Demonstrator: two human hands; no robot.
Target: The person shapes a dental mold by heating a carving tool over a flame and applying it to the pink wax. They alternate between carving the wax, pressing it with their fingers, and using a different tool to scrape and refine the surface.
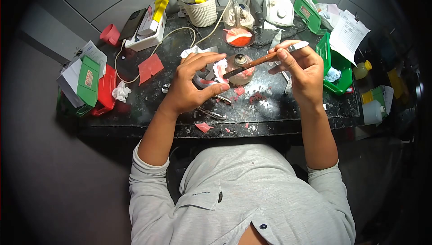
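My left hand (191, 83) is closed, thumb and fingers pinching a wax denture (219, 70) with pink gum and white teeth by its edges. A wax knife (260, 60) with a brown wooden handle is gripped between the thumb and fingers of my right hand (303, 74). Its dark tip is right at the denture's edge, and its shiny spoon-like end points up to the right. Just behind the knife stands a glass spirit lamp (241, 75) with a metal cap. A metal articulator-like frame shows partly under my left hand.
Pink wax scraps (204, 127) and a pink wax sheet (150, 68) lie on the black bench (270, 121). Behind the lamp sits a dish of red wax (238, 37). A tool cup (201, 12), white control unit (278, 10), cords and green bins (335, 71) surround the work area.
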